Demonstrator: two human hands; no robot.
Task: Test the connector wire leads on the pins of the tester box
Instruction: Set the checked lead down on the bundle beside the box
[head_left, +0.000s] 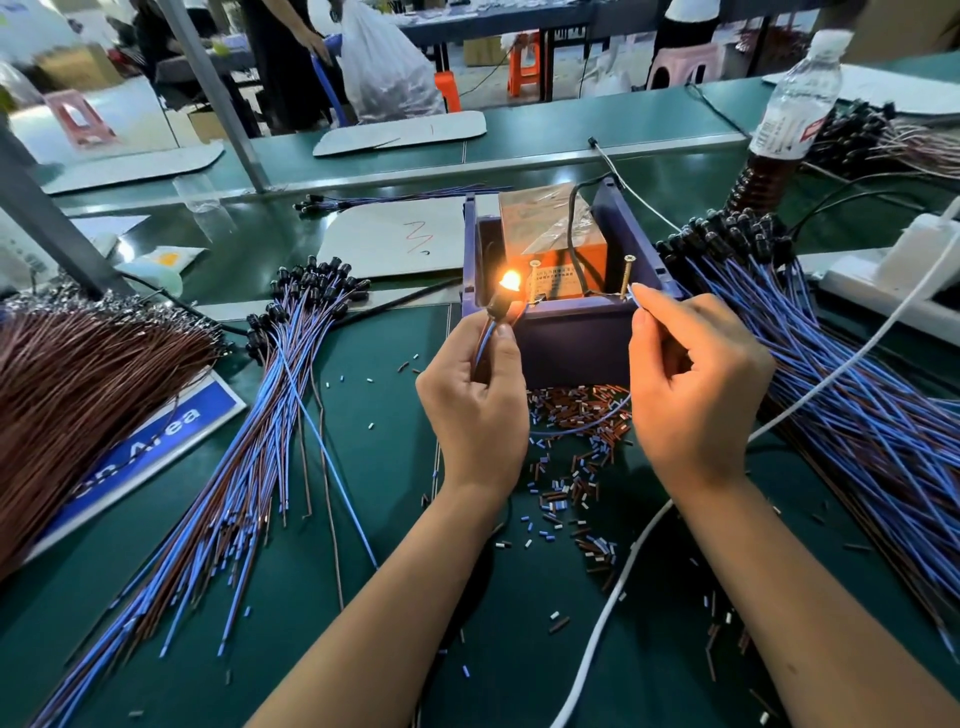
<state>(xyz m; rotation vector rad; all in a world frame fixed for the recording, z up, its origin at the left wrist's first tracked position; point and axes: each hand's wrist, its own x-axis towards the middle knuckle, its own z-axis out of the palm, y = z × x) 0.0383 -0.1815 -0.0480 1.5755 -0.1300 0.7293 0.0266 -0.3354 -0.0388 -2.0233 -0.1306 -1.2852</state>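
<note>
A green work mat (363, 519) is being covered from left to right with wiring. At the far left a brown wire bundle (78, 395) is lying, and beside it a fan of blue and brown leads (249, 457). The lit lamp connector (501, 304) is being pinched by the left hand (475, 410), its lead being touched to the left screw pin (534, 270) of the purple tester box (571, 338). A blue lead end (635, 299) is being pinched by the right hand (696, 395) against the right screw pin (627, 278). Further right, another lead bundle (857, 395) is lying.
</note>
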